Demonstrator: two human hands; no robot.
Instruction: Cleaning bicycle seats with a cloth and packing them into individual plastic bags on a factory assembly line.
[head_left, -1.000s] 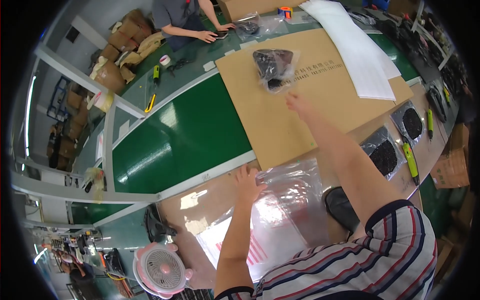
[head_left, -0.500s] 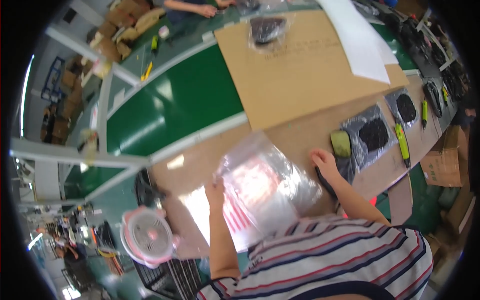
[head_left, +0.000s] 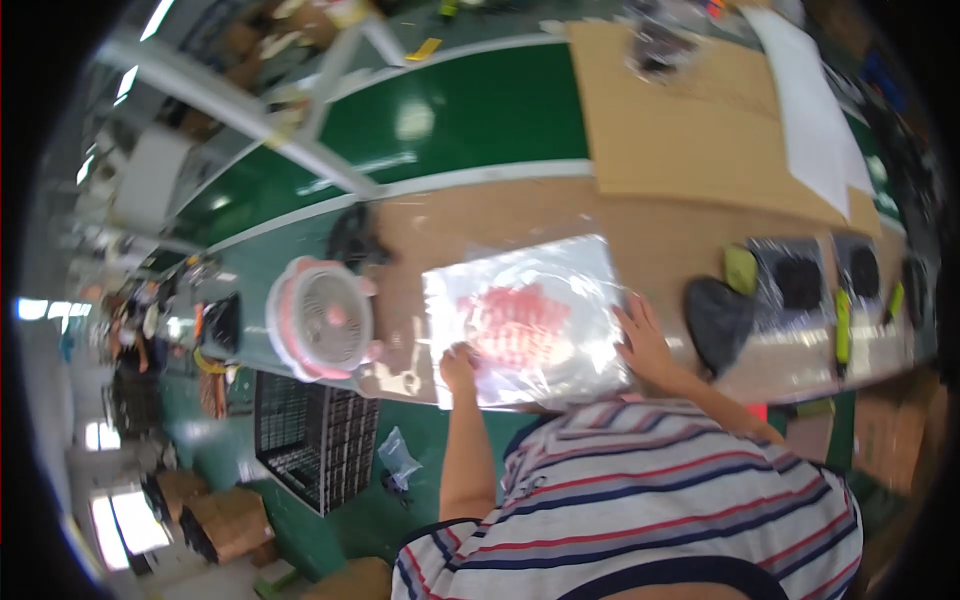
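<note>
A stack of clear plastic bags with red print (head_left: 525,320) lies flat on the brown bench top (head_left: 660,240) in front of me. My left hand (head_left: 459,366) pinches the stack's near left edge. My right hand (head_left: 643,338) rests with fingers spread on its right edge. A black rounded object (head_left: 716,312) lies just right of my right hand, with a small green piece (head_left: 741,268) beside it.
A pink desk fan (head_left: 322,318) sits left of the bags. A large cardboard sheet (head_left: 690,120) and white sheet (head_left: 810,110) lie on the green conveyor (head_left: 450,120) beyond. Bagged black parts (head_left: 800,282) and green markers (head_left: 842,325) are at right. A black crate (head_left: 310,440) stands below the bench.
My right hand came back from the far cardboard to the bag stack's right edge. The stack, lifted half a second ago, now lies flat. The view has swung left.
</note>
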